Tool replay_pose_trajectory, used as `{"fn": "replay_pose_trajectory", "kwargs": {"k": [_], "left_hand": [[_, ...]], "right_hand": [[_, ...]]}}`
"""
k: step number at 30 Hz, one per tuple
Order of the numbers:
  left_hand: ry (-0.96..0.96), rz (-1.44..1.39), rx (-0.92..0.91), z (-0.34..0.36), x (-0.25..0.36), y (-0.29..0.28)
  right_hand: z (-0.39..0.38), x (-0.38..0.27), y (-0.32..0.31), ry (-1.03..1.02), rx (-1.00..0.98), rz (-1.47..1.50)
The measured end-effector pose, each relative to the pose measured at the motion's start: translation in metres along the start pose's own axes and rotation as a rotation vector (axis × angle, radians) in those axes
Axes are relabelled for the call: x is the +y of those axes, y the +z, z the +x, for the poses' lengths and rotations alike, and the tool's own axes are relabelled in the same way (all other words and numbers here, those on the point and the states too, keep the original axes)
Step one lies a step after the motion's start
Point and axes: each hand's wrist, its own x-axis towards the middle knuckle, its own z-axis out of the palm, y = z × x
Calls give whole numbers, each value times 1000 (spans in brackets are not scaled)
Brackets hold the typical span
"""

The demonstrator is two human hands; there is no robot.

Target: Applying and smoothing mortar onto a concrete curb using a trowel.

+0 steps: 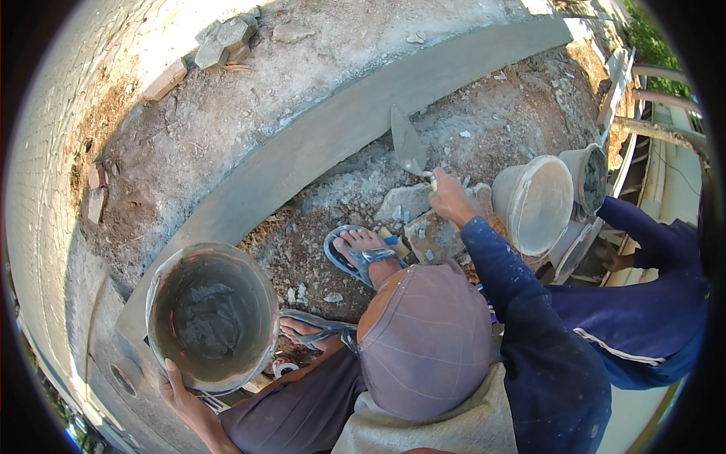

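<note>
My left hand (181,397) grips the near rim of a bucket (255,291), which tilts toward me at the lower left. Wet grey mortar (210,318) lies at its bottom. Out in front, my right hand (451,197) is closed round the handle of a pointed trowel (408,145). The blade's tip meets the near edge of a long smooth strip of grey mortar (318,140), which curves from lower left to upper right. My sandalled feet (363,246) are on the rubble between the bucket and the trowel.
At right stand a pale bucket (541,204) and a smaller mortar-smeared bucket (590,178). A co-worker in dark blue (628,318) is close beside them. Broken stones (431,234) lie under my right hand. Paving blocks (223,41) are piled at the far left.
</note>
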Motion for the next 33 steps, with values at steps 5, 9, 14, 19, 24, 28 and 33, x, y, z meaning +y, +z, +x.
{"fn": "replay_pose_trajectory", "kwargs": {"k": [5, 9, 14, 19, 24, 28, 33], "left_hand": [[24, -17, 11, -7, 10, 9], [25, -33, 89, -10, 8, 13], [3, 5, 61, -10, 9, 9], [11, 4, 60, -12, 12, 11], [9, -60, 17, -9, 11, 8], [17, -8, -26, -6, 10, 5], [32, -26, -35, -8, 8, 3]], "right_hand": [[-7, -8, -5, -15, -39, 54], [6, -4, 2, 86, 78, -11], [-15, -39, 34, -80, -45, 0], [-5, -31, 17, 17, -21, 118], [4, -39, 20, 29, 44, 79], [-7, -59, 26, -156, -119, 181], [-4, -47, 12, 455, -31, 1053]]}}
